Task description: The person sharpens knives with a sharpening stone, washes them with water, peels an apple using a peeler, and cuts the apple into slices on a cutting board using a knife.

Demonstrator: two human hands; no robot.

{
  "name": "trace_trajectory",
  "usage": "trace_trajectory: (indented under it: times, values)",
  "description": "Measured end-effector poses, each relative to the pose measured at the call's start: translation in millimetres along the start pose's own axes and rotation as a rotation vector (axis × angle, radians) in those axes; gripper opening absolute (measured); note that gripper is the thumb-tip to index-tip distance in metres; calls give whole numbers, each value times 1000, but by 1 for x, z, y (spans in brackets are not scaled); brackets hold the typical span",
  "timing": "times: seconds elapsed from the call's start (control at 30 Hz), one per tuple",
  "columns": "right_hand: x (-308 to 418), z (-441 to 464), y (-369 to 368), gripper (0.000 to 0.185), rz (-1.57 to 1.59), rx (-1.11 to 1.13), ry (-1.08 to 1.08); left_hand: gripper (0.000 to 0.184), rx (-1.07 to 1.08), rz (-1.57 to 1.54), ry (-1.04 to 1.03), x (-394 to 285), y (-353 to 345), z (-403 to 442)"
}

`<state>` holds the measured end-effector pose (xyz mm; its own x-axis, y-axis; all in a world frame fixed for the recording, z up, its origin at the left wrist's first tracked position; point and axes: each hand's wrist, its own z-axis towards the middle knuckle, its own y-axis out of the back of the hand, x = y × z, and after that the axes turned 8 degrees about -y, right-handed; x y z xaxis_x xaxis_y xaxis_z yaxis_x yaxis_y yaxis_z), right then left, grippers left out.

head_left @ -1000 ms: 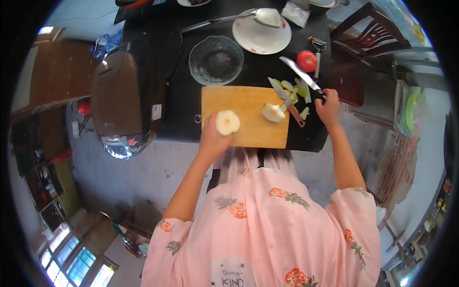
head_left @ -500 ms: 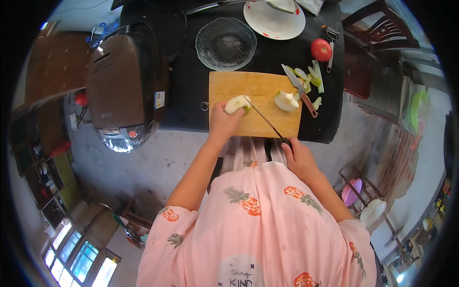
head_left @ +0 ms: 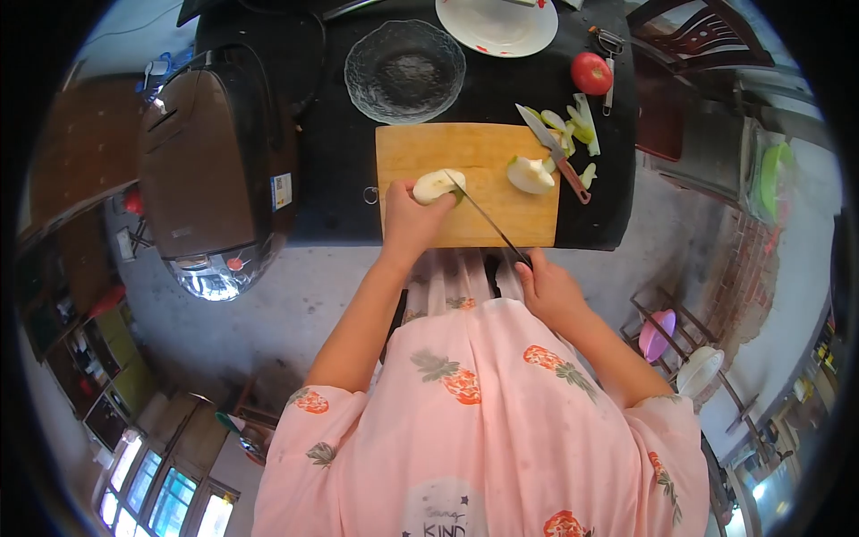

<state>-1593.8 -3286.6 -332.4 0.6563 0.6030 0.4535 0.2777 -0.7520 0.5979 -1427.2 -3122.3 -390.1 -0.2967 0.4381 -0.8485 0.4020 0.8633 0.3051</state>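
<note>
On the left half of the wooden cutting board (head_left: 483,146), my left hand (head_left: 413,221) is closed on a pale peeled apple piece (head_left: 437,186). My right hand (head_left: 548,288) grips the dark handle of a long knife (head_left: 492,223) near the board's front edge. The knife's blade is seen nearly edge-on, its tip at the apple piece. Another pale apple piece (head_left: 531,175) lies at the board's right side. Next to it a brown-handled knife (head_left: 557,154) rests across the board's right edge, by green and white peelings (head_left: 582,123).
Behind the board stands a glass bowl (head_left: 404,72), with a white plate (head_left: 501,27) farther back. A red apple (head_left: 591,73) and a peeler (head_left: 609,82) are at the back right. A large brown appliance (head_left: 201,170) stands on the left.
My right hand has come from the table's right side to the board's front edge with the long knife. My left hand has turned the apple piece. The view has shifted.
</note>
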Motion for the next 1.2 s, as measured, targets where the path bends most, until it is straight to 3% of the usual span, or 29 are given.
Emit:
trace_trajectory:
  times: [0.27,0.5,0.67,0.77,0.9,0.97,1.2]
  values:
    - [6,37,-28,28,46,11,67,54,11,5,-66,11,-1,0]
    - [-7,26,-39,27,47,-7,49,52,66,-235,36,14,9,2]
    - [-15,17,-45,28,-39,5,-52,52,67,-223,-56,24,10,-10]
    - [-19,19,-46,28,63,-26,-11,51,-32,10,-256,44,5,-19]
    - [-8,0,-32,26,124,-95,68,50,-11,-81,-158,38,5,-21]
    - [6,-13,-22,24,109,-44,-2,50,-17,-144,-55,17,7,-22]
    - [18,-19,-27,23,72,-77,-18,49,-21,-65,49,0,5,-17]
